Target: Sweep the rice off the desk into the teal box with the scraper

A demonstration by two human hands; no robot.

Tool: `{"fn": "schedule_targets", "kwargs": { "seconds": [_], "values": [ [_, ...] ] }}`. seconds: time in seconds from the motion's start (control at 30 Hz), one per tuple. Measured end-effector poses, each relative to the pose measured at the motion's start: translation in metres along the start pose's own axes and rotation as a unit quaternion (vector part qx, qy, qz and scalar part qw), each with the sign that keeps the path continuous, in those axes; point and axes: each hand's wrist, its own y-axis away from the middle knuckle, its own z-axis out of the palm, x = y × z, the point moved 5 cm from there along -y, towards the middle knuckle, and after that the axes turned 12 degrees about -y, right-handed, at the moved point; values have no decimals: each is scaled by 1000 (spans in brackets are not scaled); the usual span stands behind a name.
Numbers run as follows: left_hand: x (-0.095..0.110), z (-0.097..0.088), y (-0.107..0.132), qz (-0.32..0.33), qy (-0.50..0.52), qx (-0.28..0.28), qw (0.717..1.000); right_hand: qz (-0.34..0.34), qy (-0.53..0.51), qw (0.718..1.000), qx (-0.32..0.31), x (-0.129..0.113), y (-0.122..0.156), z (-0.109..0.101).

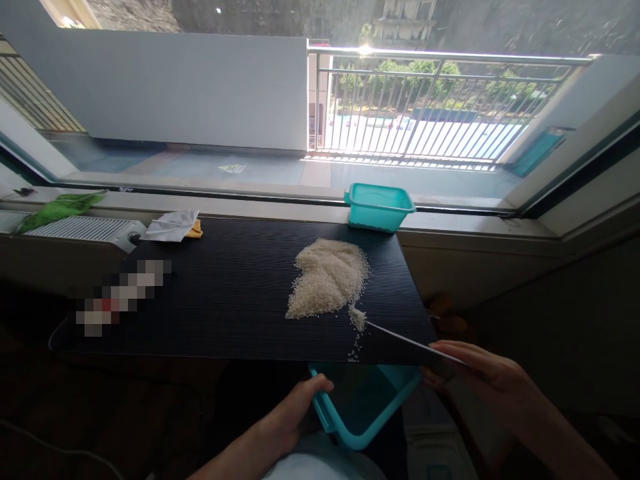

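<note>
Right hand (pixel 495 373) grips flat blade (pixel 417 348), tip at small rice clump (pixel 357 318); left hand (pixel 295 407) clasps tub (pixel 356 441) below table (pixel 225 293) edge. Rice pile (pixel 330 280) on table. Likely step: scraping rice tubward; next sweep probably needs tub kept under edge.

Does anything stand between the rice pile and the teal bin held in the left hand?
Nothing visible: only tabletop, a small rice clump and loose grains lie between the rice pile and the teal bin. The thin sheet in the right hand ends beside the clump.
</note>
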Motion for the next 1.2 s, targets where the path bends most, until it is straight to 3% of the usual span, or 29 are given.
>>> {"fn": "schedule_targets", "kwargs": {
  "seconds": [0.27, 0.47, 0.6, 1.03, 1.2],
  "values": [
    [9, 8, 10, -3, 1, -1, 1000, 29, -49, 992, -109, -18, 25, 9],
    [8, 0, 11, 2, -2, 22, 1000, 1, -28, 999, -19, -11, -8, 1],
    [8, -5, 10, 16, -1, 14, 1000, 5, -21, 1000, -13, -7, -23, 4],
    [8, 0, 10, -2, -12, 11, 1000, 6, -40, 990, -135, -41, 23, 23],
    [6, -5, 9, 1, 2, 30, 1000, -11, -29, 999, -37, -28, -7, 11]
  ]
}}
